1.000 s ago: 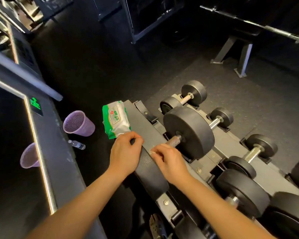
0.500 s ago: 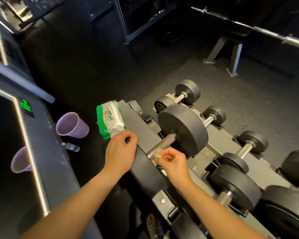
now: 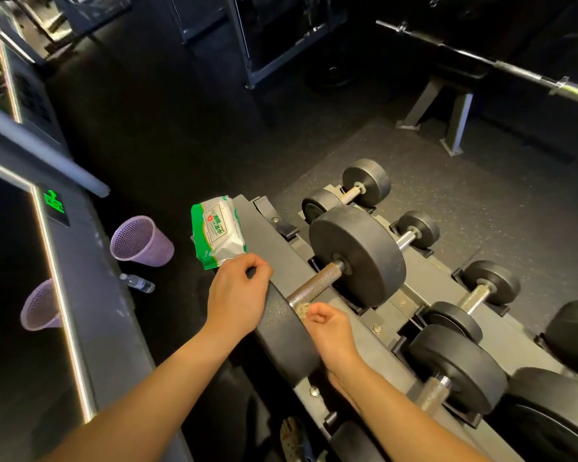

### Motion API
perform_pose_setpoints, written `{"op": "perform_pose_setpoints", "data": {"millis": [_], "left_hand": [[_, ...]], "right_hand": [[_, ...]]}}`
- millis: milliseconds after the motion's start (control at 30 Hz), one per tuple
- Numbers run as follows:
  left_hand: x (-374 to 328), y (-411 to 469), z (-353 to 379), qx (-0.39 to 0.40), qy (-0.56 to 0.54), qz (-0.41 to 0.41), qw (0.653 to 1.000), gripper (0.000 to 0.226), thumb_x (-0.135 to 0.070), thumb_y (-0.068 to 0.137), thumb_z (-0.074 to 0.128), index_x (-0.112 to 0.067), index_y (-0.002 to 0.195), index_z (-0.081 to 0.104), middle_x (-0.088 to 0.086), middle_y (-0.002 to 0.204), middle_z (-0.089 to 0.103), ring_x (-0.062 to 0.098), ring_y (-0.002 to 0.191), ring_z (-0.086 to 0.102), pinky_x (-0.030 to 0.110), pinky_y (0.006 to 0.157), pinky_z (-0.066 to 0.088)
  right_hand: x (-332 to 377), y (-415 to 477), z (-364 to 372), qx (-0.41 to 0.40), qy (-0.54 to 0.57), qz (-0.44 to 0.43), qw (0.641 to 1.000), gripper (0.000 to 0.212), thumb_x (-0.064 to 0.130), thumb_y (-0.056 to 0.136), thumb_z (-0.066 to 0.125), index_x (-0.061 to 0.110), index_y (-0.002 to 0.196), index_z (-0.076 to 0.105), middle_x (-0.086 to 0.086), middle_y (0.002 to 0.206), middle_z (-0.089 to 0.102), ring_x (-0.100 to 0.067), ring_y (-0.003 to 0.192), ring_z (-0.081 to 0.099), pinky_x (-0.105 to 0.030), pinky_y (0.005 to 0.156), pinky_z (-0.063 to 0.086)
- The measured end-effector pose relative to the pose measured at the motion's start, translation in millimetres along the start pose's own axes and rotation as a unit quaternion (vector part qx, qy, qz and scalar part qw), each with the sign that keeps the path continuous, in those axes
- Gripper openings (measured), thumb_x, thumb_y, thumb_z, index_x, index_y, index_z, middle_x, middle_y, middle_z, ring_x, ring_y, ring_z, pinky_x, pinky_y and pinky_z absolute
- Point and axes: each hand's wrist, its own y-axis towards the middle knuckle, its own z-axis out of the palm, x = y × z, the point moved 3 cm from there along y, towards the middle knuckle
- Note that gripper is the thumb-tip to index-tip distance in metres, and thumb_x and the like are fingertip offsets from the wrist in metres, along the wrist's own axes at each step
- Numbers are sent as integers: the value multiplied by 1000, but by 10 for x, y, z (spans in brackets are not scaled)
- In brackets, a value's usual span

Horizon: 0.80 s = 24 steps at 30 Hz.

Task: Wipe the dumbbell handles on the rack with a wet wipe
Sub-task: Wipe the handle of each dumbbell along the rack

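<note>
two arms reach over a dumbbell rack (image 3: pixel 427 278). the right grip (image 3: pixel 327 328) pinches a crumpled wet wipe (image 3: pixel 302 308) at the near end of the big dumbbell's knurled handle (image 3: pixel 314 285). the left grip (image 3: pixel 239 295) rests curled on its near weight head (image 3: pixel 281 338); whether it grasps is unclear. a wipes pack (image 3: pixel 219 235) lies beside.

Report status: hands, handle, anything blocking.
Left hand grips near weight head. Right hand pinches wipe at near end of handle. Nothing blocking handle.

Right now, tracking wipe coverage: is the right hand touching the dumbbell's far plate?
Apart. Head view: bare handle shows between the right hand and the far plate.
</note>
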Motion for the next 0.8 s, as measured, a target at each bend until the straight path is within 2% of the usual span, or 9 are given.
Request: {"op": "perform_pose_setpoints", "data": {"millis": [133,167,267,333,400,467,533,700,800], "left_hand": [[5,-3,12,-3,-5,-1,1000,21,-22,99,58,-16,85,72,-4,92,69,12,93,59,17,71,40],[4,-5,16,-4,-5,-4,1000,21,-22,99,58,-16,85,72,-4,91,69,13,92,59,17,71,41],[8,-2,14,-7,-3,-10,1000,21,-23,99,58,-17,85,72,-3,91,69,15,91,59,18,73,43],[19,6,18,-5,-2,-14,1000,20,-25,98,58,-18,85,72,-4,92,69,16,91,60,25,75,45],[14,11,13,0,-1,-18,1000,21,-25,98,57,-18,86,72,-3,92,69,17,92,61,28,77,47],[0,0,7,1,-7,-16,1000,21,-24,99,57,-17,87,72,-2,92,69,17,92,61,30,78,48],[-3,-6,4,-1,-11,-17,1000,20,-24,98,57,-17,86,72,-3,91,69,17,92,61,36,82,50],[16,10,8,-5,-24,-23,999,19,-26,97,59,-19,85,72,-4,90,68,17,90,61,41,85,53],[28,6,7,-5,-30,-26,999,18,-27,97,59,-22,87,73,-6,93,69,14,92,61,36,84,52]], "right_hand": [[280,-5,-121,66,-198,-122,970,24,-5,87,67,13,71,62,15,51,53,-1,48,47,-19,55,39],[396,6,-122,60,-295,-187,935,19,3,88,68,16,75,64,15,55,56,-3,53,51,-21,58,42],[710,47,-17,42,-545,-385,743,6,19,88,64,19,89,70,5,84,62,-16,83,56,-32,72,46],[880,172,62,52,-632,-420,650,13,23,88,64,14,96,69,-4,92,61,-25,88,57,-37,73,48],[1040,310,173,43,-698,-389,600,28,27,84,75,12,106,66,-8,102,60,-28,89,62,-38,74,53],[1110,432,316,69,-741,-325,584,38,29,84,79,11,114,64,-9,108,61,-29,93,65,-40,77,56],[1111,491,454,153,-765,-241,577,28,27,91,69,11,113,68,-11,107,66,-32,96,66,-39,79,56],[1113,563,503,287,-713,-103,631,18,11,94,54,1,101,68,-18,99,69,-34,92,65,-39,80,51],[1103,516,575,337,-660,-42,671,22,2,94,48,11,76,58,-7,71,58,-20,64,53,-28,62,45]]}}
